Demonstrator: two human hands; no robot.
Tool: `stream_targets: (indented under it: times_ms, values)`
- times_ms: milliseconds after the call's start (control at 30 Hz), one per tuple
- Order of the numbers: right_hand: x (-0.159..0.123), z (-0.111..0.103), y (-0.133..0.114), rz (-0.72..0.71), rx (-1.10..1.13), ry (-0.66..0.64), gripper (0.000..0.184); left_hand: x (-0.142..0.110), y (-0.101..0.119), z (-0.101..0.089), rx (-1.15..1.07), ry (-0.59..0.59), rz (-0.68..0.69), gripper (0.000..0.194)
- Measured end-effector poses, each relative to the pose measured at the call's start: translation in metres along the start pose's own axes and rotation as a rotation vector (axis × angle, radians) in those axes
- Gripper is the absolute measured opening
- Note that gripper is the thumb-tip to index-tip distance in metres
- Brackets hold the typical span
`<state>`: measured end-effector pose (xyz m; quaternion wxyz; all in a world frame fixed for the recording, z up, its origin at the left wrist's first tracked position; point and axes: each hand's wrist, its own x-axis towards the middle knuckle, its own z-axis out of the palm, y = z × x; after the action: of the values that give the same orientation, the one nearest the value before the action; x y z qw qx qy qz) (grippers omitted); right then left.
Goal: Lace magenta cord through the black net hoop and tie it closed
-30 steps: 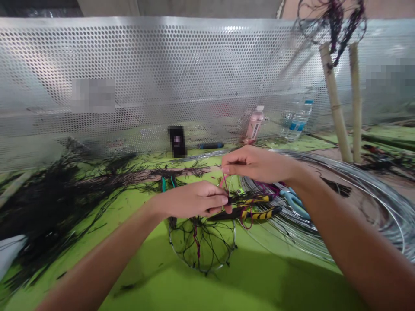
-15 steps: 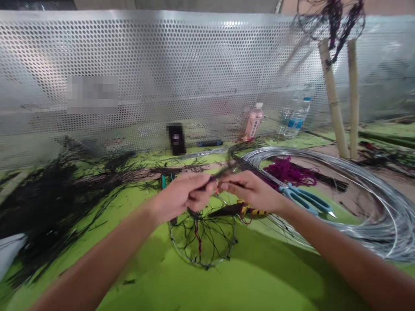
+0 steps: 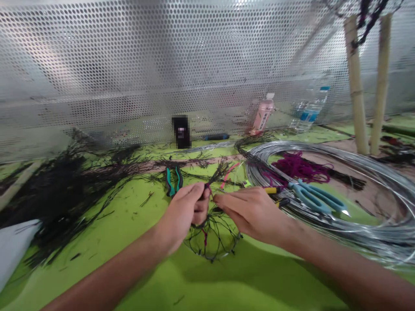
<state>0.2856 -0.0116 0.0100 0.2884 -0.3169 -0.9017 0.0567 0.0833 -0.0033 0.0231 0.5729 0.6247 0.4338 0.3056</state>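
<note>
My left hand (image 3: 186, 209) is closed around a bundle of thin black strands (image 3: 216, 172), whose loose ends fan out above the fist. A bit of magenta cord (image 3: 208, 189) shows at the bundle. Just to its right, the fingertips of my right hand (image 3: 254, 211) are pinched together on what looks like the end of this cord, partly hidden. Below both hands hangs or rests a round wire hoop (image 3: 223, 255) with a net of knotted black strands and one magenta strand. My left fist hides the top of the net.
Teal-handled pliers (image 3: 173, 183) lie beyond my left hand; yellow-and-black handles (image 3: 272, 190) show behind my right. Blue scissors (image 3: 319, 198) rest on a big wire coil (image 3: 356, 231) around magenta cord (image 3: 296, 168). Black strands (image 3: 65, 207) are heaped left. A pink bottle (image 3: 263, 114) stands by the perforated panel (image 3: 207, 56).
My right hand has moved lower and slightly away from my left, which keeps the bundle. The teal pliers show more fully. The view has tilted downward.
</note>
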Motion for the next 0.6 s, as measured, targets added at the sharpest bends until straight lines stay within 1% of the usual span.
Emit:
stream_targets:
  times_ms: [33, 67, 100, 133, 167, 200, 233, 267, 333, 400, 467, 500, 533, 567, 600]
  values:
    - [-0.001, 0.003, 0.006, 0.022, 0.185, -0.015, 0.028, -0.007, 0.001, 0.0, -0.048, -0.062, -0.017, 0.039]
    - [-0.001, 0.003, 0.013, 0.045, 0.371, -0.058, 0.029, -0.015, 0.002, 0.0, -0.081, -0.156, -0.036, 0.042]
    - [0.0, 0.001, 0.018, 0.061, 0.527, -0.116, 0.03, -0.021, 0.003, -0.001, -0.057, -0.249, -0.052, 0.044]
    - [0.001, -0.002, 0.023, 0.067, 0.631, -0.181, 0.031, -0.027, 0.004, 0.0, 0.023, -0.328, -0.057, 0.044]
    - [0.003, -0.006, 0.026, 0.068, 0.674, -0.241, 0.031, -0.03, 0.004, 0.0, 0.156, -0.375, -0.048, 0.043]
    - [0.004, -0.01, 0.027, 0.067, 0.665, -0.286, 0.031, -0.033, 0.004, 0.002, 0.322, -0.375, -0.025, 0.041]
    - [0.004, -0.014, 0.026, 0.069, 0.623, -0.311, 0.03, -0.034, 0.003, 0.003, 0.483, -0.346, 0.002, 0.039]
    - [0.002, -0.017, 0.023, 0.075, 0.56, -0.309, 0.03, -0.035, 0.001, 0.005, 0.613, -0.308, 0.022, 0.038]
    - [-0.004, -0.019, 0.011, 0.087, 0.402, -0.259, 0.029, -0.034, -0.003, 0.009, 0.748, -0.228, 0.018, 0.038]
    - [-0.014, -0.016, -0.003, 0.061, 0.186, -0.162, 0.026, -0.032, -0.008, 0.013, 0.778, -0.165, -0.019, 0.038]
    - [-0.022, -0.012, -0.015, -0.017, -0.03, -0.05, 0.025, -0.031, -0.012, 0.015, 0.773, -0.103, -0.035, 0.036]
    - [-0.024, -0.011, -0.018, -0.045, -0.096, 0.002, 0.025, -0.03, -0.014, 0.015, 0.77, -0.078, -0.026, 0.035]
    - [-0.025, -0.011, -0.019, -0.042, -0.121, 0.044, 0.027, -0.03, -0.015, 0.015, 0.764, -0.067, -0.005, 0.034]
    - [-0.024, -0.013, -0.018, -0.001, -0.105, 0.063, 0.029, -0.03, -0.017, 0.014, 0.759, -0.065, 0.025, 0.033]
    - [-0.022, -0.015, -0.014, 0.081, -0.051, 0.055, 0.032, -0.03, -0.017, 0.012, 0.752, -0.074, 0.062, 0.032]
